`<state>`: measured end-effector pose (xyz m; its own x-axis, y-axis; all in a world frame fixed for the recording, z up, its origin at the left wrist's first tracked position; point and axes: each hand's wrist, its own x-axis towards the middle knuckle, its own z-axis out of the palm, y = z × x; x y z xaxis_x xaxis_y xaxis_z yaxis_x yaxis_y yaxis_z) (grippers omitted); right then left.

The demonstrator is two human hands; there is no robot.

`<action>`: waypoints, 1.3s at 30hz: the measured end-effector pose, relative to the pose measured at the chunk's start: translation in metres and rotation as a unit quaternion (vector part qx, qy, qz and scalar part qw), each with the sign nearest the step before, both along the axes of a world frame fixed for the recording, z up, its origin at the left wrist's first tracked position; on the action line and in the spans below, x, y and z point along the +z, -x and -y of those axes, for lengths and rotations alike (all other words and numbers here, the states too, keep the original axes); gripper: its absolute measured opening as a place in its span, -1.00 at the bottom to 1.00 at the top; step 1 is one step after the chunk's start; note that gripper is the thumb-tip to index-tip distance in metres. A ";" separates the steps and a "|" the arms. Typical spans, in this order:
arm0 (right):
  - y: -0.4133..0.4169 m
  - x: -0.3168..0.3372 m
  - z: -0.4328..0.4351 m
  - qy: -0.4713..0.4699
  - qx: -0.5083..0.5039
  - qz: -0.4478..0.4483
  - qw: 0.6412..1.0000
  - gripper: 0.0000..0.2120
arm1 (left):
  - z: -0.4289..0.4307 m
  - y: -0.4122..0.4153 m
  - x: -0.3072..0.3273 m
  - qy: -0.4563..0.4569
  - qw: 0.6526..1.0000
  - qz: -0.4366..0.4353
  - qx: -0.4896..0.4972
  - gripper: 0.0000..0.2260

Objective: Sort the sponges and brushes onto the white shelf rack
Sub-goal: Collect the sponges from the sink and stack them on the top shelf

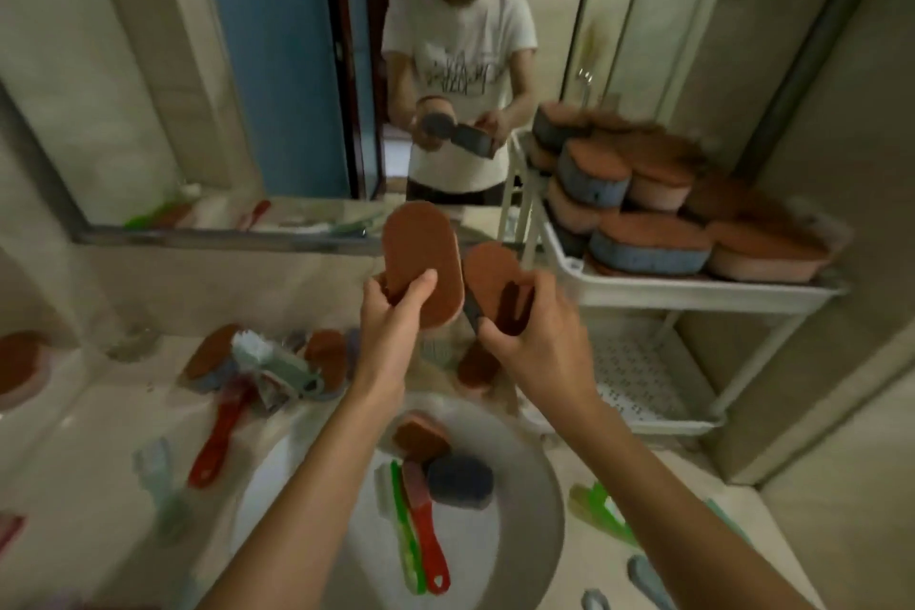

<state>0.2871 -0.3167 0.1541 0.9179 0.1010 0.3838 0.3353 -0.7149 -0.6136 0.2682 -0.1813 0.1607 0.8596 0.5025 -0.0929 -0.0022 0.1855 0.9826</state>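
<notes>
Bathroom walls and a wide mirror (208, 79) fill the view ahead of me, with the pale table (99, 436) below them and its round sink (534, 525) at 6 o'clock. At 3 o'clock stands the white shelf rack (693, 297): its top tier is already heaped with brown-faced sponges (648, 243), while the perforated lower tier (638, 376) looks bare, so by my reckoning no brushes have been shelved yet.

A good share is left. On the table at 9 o'clock lie more sponges, a white-bristled brush (270, 357) and a red-handled brush (223, 431); another sponge sits at the far left edge. In the sink I see a red brush (426, 530) beside a green one, a dark round scrubber (460, 480) and one more sponge. Green and grey pieces, too blurred to name, lie at 5 o'clock.

My left hand (396, 312) has its grip closed around an oval sponge (421, 258), held upright at centre. My right hand (534, 337) has its grip closed on a second sponge (492, 277), just beside the first and nearer the rack. I judge the sponge sorting well past halfway and the brush sorting not begun.
</notes>
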 end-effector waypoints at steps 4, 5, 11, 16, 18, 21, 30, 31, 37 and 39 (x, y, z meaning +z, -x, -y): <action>-0.008 0.046 0.013 -0.026 -0.020 0.053 0.998 -0.63 | 0.020 -0.008 0.055 0.032 0.997 0.068 0.000 -0.73; -0.011 0.056 0.018 -0.029 -0.028 0.062 0.997 -0.64 | 0.027 -0.011 0.066 0.042 0.996 0.081 -0.003 -0.72; -0.038 0.107 0.060 -0.064 -0.094 0.070 0.991 -0.66 | 0.066 -0.050 0.116 0.073 0.993 0.069 -0.070 -0.64; -0.076 0.125 0.119 -0.066 -0.140 0.039 0.987 -0.67 | 0.101 -0.088 0.141 0.102 0.977 0.030 -0.183 -0.73; -0.095 0.125 0.139 -0.048 -0.175 0.033 0.983 -0.64 | 0.113 -0.108 0.148 0.113 0.973 0.024 -0.202 -0.69; -0.118 0.123 0.158 -0.036 -0.183 0.022 0.982 -0.63 | 0.127 -0.137 0.151 0.177 0.961 0.012 -0.214 -0.66; -0.162 0.108 0.168 0.025 -0.183 -0.027 0.982 -0.59 | 0.140 -0.188 0.129 0.237 0.935 -0.031 -0.262 -0.71; -0.164 0.107 0.168 0.027 -0.184 -0.029 0.982 -0.60 | 0.139 -0.191 0.127 0.247 0.933 -0.030 -0.260 -0.66; -0.170 0.102 0.169 0.027 -0.177 -0.026 0.984 -0.62 | 0.138 -0.189 0.125 0.234 0.933 -0.033 -0.270 -0.62; -0.170 0.100 0.167 0.049 -0.160 -0.021 0.986 -0.64 | 0.138 -0.188 0.126 0.232 0.933 -0.033 -0.272 -0.61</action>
<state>0.4569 -0.4841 0.2545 0.9237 -0.1623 0.3470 0.0577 -0.8366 -0.5447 0.4560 -0.3193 0.2870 0.9605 -0.1145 -0.2536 0.2741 0.5467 0.7912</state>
